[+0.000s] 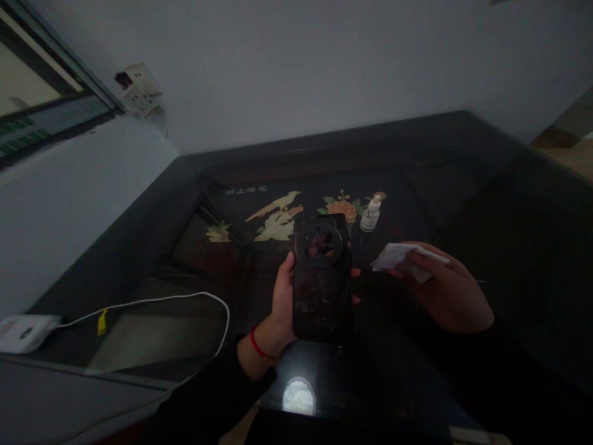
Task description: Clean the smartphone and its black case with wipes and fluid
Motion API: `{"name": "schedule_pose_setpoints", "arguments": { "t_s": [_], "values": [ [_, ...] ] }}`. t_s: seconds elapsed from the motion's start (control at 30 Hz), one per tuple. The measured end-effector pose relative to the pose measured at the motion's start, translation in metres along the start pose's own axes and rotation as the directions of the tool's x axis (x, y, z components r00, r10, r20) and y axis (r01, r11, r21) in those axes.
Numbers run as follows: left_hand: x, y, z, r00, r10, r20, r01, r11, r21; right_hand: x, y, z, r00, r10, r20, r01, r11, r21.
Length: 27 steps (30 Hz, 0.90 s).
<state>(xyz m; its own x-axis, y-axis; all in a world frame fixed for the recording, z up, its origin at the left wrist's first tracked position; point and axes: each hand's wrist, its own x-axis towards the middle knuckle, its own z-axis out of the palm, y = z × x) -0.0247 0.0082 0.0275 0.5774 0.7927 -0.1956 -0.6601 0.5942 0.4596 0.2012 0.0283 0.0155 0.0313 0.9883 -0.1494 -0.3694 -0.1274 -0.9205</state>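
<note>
A black smartphone, its back with the large round camera ring facing me, is held upright in my left hand. The thumb lies along one side and fingertips show at the other. My right hand pinches a folded white tissue to the right of the phone, apart from it. Behind them on the dark table stands a small clear dropper bottle with a white top. Faint smudges or reflections mark the phone's back; I cannot tell which.
The glossy dark table bears a bird-and-flower picture and meets the wall at the back. A white device at the left has a white cable with a yellow tag. Sockets are on the wall.
</note>
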Motion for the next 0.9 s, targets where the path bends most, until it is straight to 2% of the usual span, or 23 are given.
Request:
{"name": "schedule_pose_setpoints", "arguments": {
  "t_s": [0.17, 0.3, 0.43, 0.53, 0.63, 0.7, 0.77, 0.8, 0.87, 0.9],
  "values": [
    [0.005, 0.001, 0.006, 0.993, 0.078, -0.089, -0.088, 0.989, -0.114, 0.002, 0.003, -0.003, 1.000, -0.022, 0.019, 0.022, 1.000, -0.009],
    [0.005, 0.001, 0.007, 0.993, 0.080, -0.091, -0.090, 0.988, -0.122, 0.002, 0.003, -0.006, 0.999, -0.015, 0.048, 0.017, 0.999, -0.043],
    [0.006, 0.002, 0.004, 0.986, 0.050, -0.159, -0.065, 0.994, -0.091, 0.002, 0.002, -0.006, 1.000, -0.008, 0.026, 0.009, 0.999, -0.045],
    [0.005, 0.008, 0.002, 0.978, 0.006, -0.208, -0.010, 1.000, -0.019, 0.005, 0.003, -0.005, 1.000, -0.005, -0.002, 0.005, 0.999, -0.043],
    [0.001, 0.019, 0.001, 0.936, 0.026, -0.351, 0.050, 0.977, 0.206, 0.008, 0.004, -0.006, 0.999, -0.037, -0.040, 0.036, 0.999, -0.024],
    [-0.003, 0.030, 0.001, 0.904, 0.148, -0.401, 0.036, 0.909, 0.415, 0.009, 0.005, -0.006, 0.997, -0.060, -0.058, 0.060, 0.998, -0.006],
    [-0.006, 0.041, -0.002, 0.886, 0.277, -0.373, 0.010, 0.792, 0.611, 0.008, 0.005, -0.006, 0.996, -0.068, -0.059, 0.069, 0.998, 0.007],
    [-0.006, 0.046, -0.003, 0.871, 0.339, -0.355, 0.021, 0.698, 0.716, 0.007, 0.005, -0.006, 0.996, -0.071, -0.056, 0.072, 0.997, 0.014],
    [-0.003, 0.055, -0.008, 0.836, 0.437, -0.331, 0.143, 0.409, 0.901, 0.005, 0.005, -0.005, 0.996, -0.074, -0.040, 0.075, 0.997, 0.024],
    [0.001, 0.058, -0.011, 0.830, 0.454, -0.323, 0.168, 0.349, 0.922, 0.004, 0.005, -0.004, 0.997, -0.072, -0.028, 0.073, 0.997, 0.028]
  ]
}}
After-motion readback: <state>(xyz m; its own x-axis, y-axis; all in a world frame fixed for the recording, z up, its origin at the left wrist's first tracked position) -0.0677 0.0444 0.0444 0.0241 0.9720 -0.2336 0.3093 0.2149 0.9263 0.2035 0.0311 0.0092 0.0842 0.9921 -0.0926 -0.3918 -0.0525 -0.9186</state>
